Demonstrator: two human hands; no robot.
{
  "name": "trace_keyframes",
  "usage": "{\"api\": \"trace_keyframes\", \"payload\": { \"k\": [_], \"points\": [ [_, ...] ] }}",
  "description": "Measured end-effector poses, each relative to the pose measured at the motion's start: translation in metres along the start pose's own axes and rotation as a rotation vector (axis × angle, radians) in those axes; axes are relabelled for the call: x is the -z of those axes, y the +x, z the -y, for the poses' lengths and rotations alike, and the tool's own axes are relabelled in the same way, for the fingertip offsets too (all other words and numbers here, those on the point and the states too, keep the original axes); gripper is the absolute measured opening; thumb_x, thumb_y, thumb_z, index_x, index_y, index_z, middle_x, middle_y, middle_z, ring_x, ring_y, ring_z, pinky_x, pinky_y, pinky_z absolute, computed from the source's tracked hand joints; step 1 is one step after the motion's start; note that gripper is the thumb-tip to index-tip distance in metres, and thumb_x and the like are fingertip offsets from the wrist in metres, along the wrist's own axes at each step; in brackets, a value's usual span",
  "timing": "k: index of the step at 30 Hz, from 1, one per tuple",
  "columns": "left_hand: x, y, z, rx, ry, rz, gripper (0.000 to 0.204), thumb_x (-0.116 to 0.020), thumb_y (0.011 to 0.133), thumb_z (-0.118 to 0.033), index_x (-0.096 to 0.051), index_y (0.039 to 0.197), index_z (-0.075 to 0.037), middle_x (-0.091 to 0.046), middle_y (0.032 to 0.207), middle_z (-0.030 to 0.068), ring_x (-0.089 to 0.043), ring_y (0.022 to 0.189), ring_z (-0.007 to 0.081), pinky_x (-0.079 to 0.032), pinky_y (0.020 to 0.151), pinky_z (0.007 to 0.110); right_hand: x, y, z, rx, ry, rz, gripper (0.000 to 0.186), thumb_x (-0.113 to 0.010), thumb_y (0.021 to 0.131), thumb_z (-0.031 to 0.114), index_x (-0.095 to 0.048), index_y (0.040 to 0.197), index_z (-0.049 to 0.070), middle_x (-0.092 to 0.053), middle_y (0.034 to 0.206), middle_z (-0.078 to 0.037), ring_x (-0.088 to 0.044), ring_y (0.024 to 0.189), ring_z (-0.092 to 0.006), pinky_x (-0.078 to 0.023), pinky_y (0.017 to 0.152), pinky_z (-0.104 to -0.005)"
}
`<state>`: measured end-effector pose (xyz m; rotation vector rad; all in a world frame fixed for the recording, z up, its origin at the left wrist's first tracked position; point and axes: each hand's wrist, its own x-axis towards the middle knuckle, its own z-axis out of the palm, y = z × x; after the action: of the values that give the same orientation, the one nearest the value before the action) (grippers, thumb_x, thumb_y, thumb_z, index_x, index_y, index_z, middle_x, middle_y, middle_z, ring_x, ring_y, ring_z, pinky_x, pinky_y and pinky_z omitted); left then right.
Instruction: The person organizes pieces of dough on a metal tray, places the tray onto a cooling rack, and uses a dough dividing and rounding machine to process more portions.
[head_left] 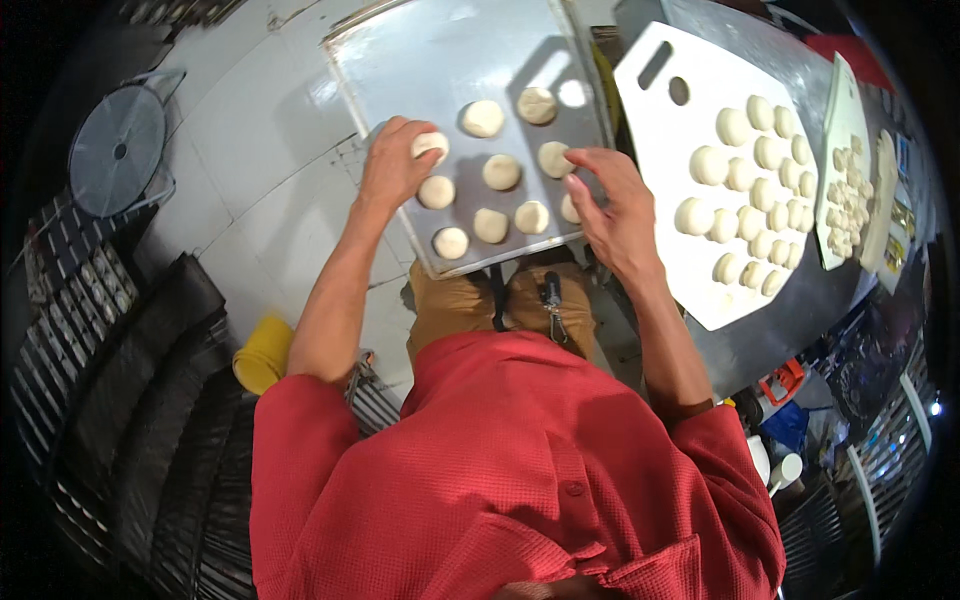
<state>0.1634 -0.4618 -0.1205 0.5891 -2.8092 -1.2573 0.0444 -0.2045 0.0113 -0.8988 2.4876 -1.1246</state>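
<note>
A grey metal baking tray point(430, 60) lies before me with several flattened round dough pieces in rows. At its left edge my left hand point(398, 170) has fingers and thumb around a dough piece point(430, 147), which rests on the tray. My right hand point(618, 208) is over the tray's right edge, thumb and fingers apart. Its fingertips are at the edge of another dough piece point(553, 159); whether they touch it I cannot tell. Below its thumb, one more dough piece point(571, 209) is partly hidden by the hand.
To the right, a white cutting board point(665, 130) with several dough balls lies on a metal table point(720, 360). Beyond it is a narrower board point(832, 115) with smaller dough pieces. A yellow bucket point(262, 355) and a round-topped stool point(118, 150) stand at the left.
</note>
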Motion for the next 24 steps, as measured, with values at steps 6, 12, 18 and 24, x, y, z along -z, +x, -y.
{"api": "trace_keyframes", "payload": {
  "k": [6,12,18,24],
  "points": [
    [-0.005,0.001,-0.008,0.112,-0.069,0.02,0.034,-0.073,0.081,-0.004,-0.07,0.115,-0.005,-0.068,0.11,0.0124,-0.067,0.099,0.0274,-0.053,0.089,0.036,0.114,-0.029,-0.039,-0.131,-0.31,-0.061,0.027,-0.071,0.085,0.006,-0.07,0.112,0.003,-0.068,0.113,-0.015,-0.061,0.106,-0.0339,-0.05,0.092,-0.0418],
    [-0.012,0.0,-0.012,0.11,0.023,-0.003,0.037,-0.069,0.084,-0.002,-0.067,0.121,-0.004,-0.067,0.116,0.0146,-0.067,0.103,0.0301,-0.053,0.093,0.037,0.138,-0.034,-0.043,-0.141,-0.371,0.224,0.046,-0.072,0.082,0.007,-0.062,0.125,-0.003,-0.061,0.126,-0.02,-0.056,0.114,-0.0391,-0.046,0.101,-0.0459],
    [-0.033,0.004,-0.099,-0.06,-0.004,-0.431,0.034,-0.074,0.083,-0.006,-0.068,0.117,-0.004,-0.065,0.119,0.0137,-0.06,0.117,0.0305,-0.05,0.097,0.039,0.16,-0.043,-0.065,-0.138,-0.262,0.292,0.047,-0.072,0.081,0.005,-0.06,0.126,-0.004,-0.061,0.12,-0.02,-0.057,0.111,-0.0389,-0.048,0.101,-0.0433],
    [-0.103,0.038,-0.285,-0.439,0.133,-0.268,0.026,-0.074,0.086,-0.014,-0.072,0.11,-0.005,-0.068,0.113,0.0134,-0.059,0.103,0.031,-0.047,0.094,0.041,0.188,-0.057,-0.097,-0.344,0.568,0.039,0.031,-0.071,0.085,0.008,-0.06,0.114,0.003,-0.057,0.093,-0.005,-0.061,0.084,-0.0153,-0.051,0.085,-0.031]
  ]
}}
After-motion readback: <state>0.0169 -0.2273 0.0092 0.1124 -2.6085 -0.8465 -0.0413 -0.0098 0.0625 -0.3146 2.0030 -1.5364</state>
